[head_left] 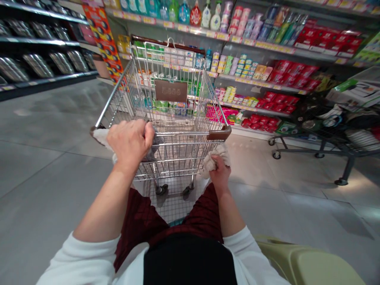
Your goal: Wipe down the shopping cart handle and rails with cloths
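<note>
A metal wire shopping cart (178, 138) with brown plastic corners stands right in front of my legs. My left hand (130, 140) is closed over a greyish-white cloth (101, 136) on the cart's near rim, at the left corner; the fingertips are hidden. Below the brown right corner, my right hand (220, 174) grips a crumpled off-white cloth (221, 153) beside the wire side. Whether this cloth touches the wires, I cannot tell. A brown sign panel (171, 91) hangs at the far end of the cart.
Store shelves (246, 77) with bottles, tubs and red packs run behind the cart. On the right, a dark loaded cart (320, 130) stands on wheels. Shelves of shiny wares (38, 65) are at left. A yellowish-green rounded object (308, 261) sits at bottom right. Grey tiled floor (53, 158) surrounds me.
</note>
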A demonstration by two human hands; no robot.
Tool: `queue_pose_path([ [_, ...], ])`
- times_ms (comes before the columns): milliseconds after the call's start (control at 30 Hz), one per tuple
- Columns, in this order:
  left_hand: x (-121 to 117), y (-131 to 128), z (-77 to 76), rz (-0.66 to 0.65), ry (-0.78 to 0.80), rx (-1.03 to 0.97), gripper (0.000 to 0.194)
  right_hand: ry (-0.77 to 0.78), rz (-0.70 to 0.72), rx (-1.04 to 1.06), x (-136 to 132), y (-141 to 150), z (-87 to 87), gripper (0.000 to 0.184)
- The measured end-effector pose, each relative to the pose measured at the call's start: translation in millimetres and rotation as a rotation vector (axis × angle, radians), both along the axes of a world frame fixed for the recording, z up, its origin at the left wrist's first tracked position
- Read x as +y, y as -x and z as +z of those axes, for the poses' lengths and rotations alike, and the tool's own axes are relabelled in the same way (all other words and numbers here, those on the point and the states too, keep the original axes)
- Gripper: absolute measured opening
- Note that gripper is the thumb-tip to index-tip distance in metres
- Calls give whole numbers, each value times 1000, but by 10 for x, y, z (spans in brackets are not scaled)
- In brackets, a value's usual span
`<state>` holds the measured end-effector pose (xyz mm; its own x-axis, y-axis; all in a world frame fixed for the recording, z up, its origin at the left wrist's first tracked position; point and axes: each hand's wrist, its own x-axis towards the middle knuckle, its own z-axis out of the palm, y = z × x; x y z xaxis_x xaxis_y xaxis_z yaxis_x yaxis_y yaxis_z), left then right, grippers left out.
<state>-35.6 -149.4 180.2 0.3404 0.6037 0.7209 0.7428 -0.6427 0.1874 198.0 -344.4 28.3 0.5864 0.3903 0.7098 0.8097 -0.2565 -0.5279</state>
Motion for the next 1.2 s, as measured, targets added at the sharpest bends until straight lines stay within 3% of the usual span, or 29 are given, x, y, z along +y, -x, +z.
queue_pose_path([
  [100, 3, 4, -5, 2, -10, -13, 38, 69, 54, 16, -84, 2, -28, 30],
  [233, -3, 0, -12, 5, -7, -13, 39, -4, 112, 30, -158, 45, 227, 33],
  [367, -4, -1, -16, 13, -13, -16, 39, -130, 81, 36, -52, 168, 409, 61],
  [567, -9, 1, -21, 13, -1, 35, 36, 118, 6, 132, 125, 298, 200, 34],
  [700, -25, -8, -13, 17, 0, 39, 38, 220, -13, 162, 24, 292, 77, 34],
  [800, -28, -16, -8, 5, 25, 2, 37, 244, 21, 149, -50, 260, 180, 35],
  [1000, -17, -5, -20, 15, -1, 23, 37, 35, 166, 20, 40, 345, 562, 44],
  [1100, -8, 5, -31, 20, -22, 26, 37, 116, 98, 109, 165, 423, 511, 42],
  [1200, -4, 5, -40, 9, -41, 27, 36, 247, 5, 212, 228, 462, 317, 40],
])
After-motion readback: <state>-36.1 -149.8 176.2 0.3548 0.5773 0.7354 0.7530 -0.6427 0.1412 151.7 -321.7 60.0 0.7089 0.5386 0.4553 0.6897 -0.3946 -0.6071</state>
